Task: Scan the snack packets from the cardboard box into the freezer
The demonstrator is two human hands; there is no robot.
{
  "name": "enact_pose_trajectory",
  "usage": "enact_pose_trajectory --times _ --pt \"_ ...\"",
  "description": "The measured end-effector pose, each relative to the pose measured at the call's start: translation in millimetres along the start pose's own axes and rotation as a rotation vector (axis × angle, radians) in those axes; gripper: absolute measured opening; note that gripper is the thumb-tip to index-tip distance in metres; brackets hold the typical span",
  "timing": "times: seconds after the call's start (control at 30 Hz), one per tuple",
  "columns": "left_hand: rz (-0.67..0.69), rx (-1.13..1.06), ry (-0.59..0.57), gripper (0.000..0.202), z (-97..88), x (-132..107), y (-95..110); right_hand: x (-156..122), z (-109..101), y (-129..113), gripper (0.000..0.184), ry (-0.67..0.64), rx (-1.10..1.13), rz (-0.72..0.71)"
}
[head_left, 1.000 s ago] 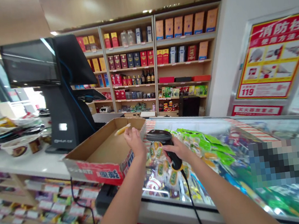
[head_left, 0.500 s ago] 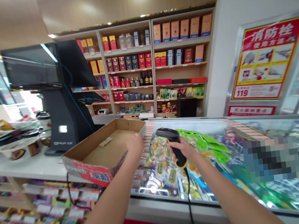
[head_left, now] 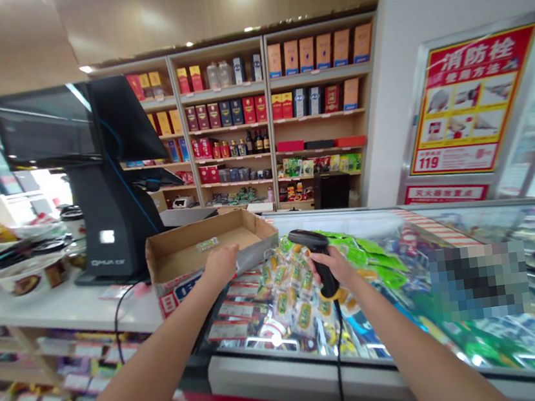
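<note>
My right hand (head_left: 335, 266) is wrapped around the handle of a black barcode scanner (head_left: 326, 274), its head turned to the left and its cord hanging down over the counter's front. My left hand (head_left: 223, 264) grips the near side of a shallow open cardboard box (head_left: 159, 253); the thumb and fingers are partly hidden at the rim. A single small wrapped snack (head_left: 207, 244) lies on the floor of that box. Beneath the scanner, several clear-wrapped snack packets (head_left: 304, 316) are heaped on the glass-topped counter, just right of the box.
A black cash register screen (head_left: 116, 199) stands on the white counter (head_left: 135, 311) to the left, near stacked bowls (head_left: 18, 276). Green packets (head_left: 371, 253) lie right of the heap. Shelves of boxed bottles (head_left: 232, 114) line the back wall.
The box has turned and shifted right, its near corner swinging round with my left hand, which moved left. The scanner is slightly farther right in view, still held in my right hand.
</note>
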State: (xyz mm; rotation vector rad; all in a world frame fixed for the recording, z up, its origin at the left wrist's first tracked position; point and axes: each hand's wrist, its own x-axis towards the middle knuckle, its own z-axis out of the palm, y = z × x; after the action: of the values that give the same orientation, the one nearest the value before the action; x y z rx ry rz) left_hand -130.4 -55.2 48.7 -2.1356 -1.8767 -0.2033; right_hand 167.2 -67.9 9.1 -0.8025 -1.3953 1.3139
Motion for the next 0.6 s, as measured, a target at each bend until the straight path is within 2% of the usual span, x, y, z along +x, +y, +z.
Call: enact_pose_trajectory --times 0.13,0.2,0.23,0.3,0.4,0.47,0.5,0.6 --pt "0.045 -0.059 0.213 0.031 0.0 0.5 20.3 0.5 -3.9 -0.4 0.032 0.004 0.036 -0.005" --pt "0.083 -0.149 0.273 0.026 0.4 0.9 36.2 2.4 -5.4 -2.0 0.033 0.007 0.064 0.009" --pt "0.107 -0.210 0.259 0.024 1.3 2.0 44.9 3.8 -5.9 -2.7 0.033 0.005 0.071 0.017" --pt "0.128 -0.337 0.158 0.022 4.9 6.6 63.1 6.8 -6.5 -3.1 0.033 -0.015 0.067 0.034" --pt "-0.009 -0.431 0.049 0.031 13.8 18.1 89.7 8.8 -7.3 -0.7 0.032 -0.056 0.039 0.041" --pt "-0.124 -0.439 0.080 0.040 20.7 25.9 105.8 7.1 -8.9 2.3 0.032 -0.054 0.036 0.038" --pt "-0.134 -0.439 0.113 0.041 24.2 29.1 112.8 5.4 -10.2 3.9 0.032 -0.044 0.044 0.034" --pt "-0.023 -0.433 0.179 0.043 34.8 34.3 127.4 -1.1 -15.9 7.7 0.031 -0.016 0.078 0.018"
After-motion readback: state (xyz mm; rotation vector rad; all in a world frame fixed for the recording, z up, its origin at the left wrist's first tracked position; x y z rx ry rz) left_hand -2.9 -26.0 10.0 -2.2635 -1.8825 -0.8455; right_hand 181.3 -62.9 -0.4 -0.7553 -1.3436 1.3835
